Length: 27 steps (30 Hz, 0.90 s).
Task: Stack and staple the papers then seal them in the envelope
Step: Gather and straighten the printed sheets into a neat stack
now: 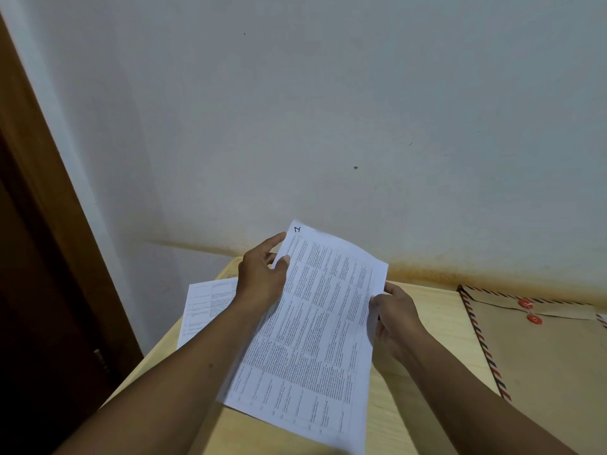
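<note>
Second printed sheet (205,307) lies flat on the wooden table (437,326), partly under the left forearm, just left of the left hand (262,277). That hand's thumb and fingers pinch the far left edge of the printed sheet marked 1 (315,330), which is held tilted above the table. Right hand (399,318) pinches the same sheet's right edge between thumb and curled fingers; brown string-tie envelope (542,353) lies flat, well right of those fingers.

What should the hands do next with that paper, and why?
Probably lower the numbered sheet onto the other sheet lying on the table and line up their edges. The left hand and right hand hold it above the table, and stacking comes first.
</note>
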{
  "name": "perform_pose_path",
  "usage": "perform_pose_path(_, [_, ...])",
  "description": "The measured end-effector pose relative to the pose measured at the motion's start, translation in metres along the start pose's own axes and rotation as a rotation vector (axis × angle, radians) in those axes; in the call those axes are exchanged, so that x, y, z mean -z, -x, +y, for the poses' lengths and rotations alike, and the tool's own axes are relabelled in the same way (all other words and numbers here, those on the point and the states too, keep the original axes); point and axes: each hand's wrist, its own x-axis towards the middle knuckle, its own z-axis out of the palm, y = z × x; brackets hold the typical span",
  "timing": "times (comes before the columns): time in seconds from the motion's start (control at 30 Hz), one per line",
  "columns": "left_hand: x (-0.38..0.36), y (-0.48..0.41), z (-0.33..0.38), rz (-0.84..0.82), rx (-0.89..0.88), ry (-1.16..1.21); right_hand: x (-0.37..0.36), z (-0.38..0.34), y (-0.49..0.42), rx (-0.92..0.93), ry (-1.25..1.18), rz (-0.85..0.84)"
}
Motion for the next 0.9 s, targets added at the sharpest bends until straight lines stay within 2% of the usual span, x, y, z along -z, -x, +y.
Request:
perform_pose_path(0.17, [0.004, -0.001, 0.003, -0.011, -0.027, -0.06, -0.002, 0.005, -0.003, 0.078, 0.161, 0.002])
perform_pose_path(0.33, [0.006, 0.002, 0.003, -0.095, -0.028, -0.109, 0.0, 0.0, 0.002, 0.476, 0.603, 0.241])
perform_pose_path(0.43, [0.005, 0.002, 0.001, -0.174, -0.019, -0.12, -0.003, -0.011, 0.002, 0.694, 0.725, 0.155])
perform_pose_path(0.6, [-0.003, 0.007, 0.003, -0.282, -0.034, -0.12, -0.016, -0.028, 0.003, 0.715, 0.725, -0.053])
perform_pose_path(0.9, [-0.001, 0.009, -0.002, -0.266, -0.029, -0.17, -0.019, -0.024, -0.001, 0.676, 0.635, -0.062])
